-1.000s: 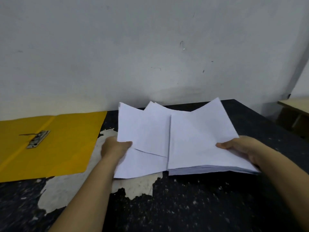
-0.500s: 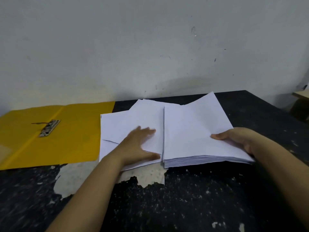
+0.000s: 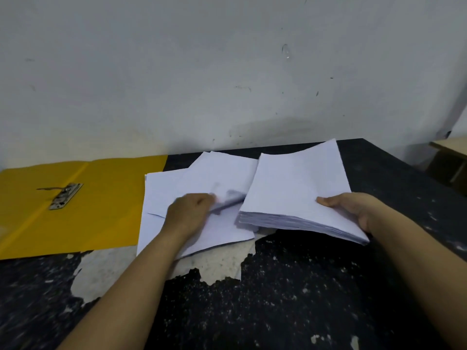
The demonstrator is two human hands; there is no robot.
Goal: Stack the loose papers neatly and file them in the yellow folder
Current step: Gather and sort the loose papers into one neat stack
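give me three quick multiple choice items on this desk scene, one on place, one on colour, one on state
1. Where does the open folder lie relative to the white loose papers?
A left
B right
C on top
2. What colour is the flat card folder?
A blue
B yellow
C red
3. What is the right hand doing?
A resting idle
B pressing the folder clip
C gripping the thick white paper stack

Key: 1 A, it lies left of them; 2 B, plainly yellow; 3 C, thumb on top, stack edge lifted off the black table.

Head-worn view, facing forward and down, close over table (image 3: 290, 299), wall (image 3: 227, 72) behind
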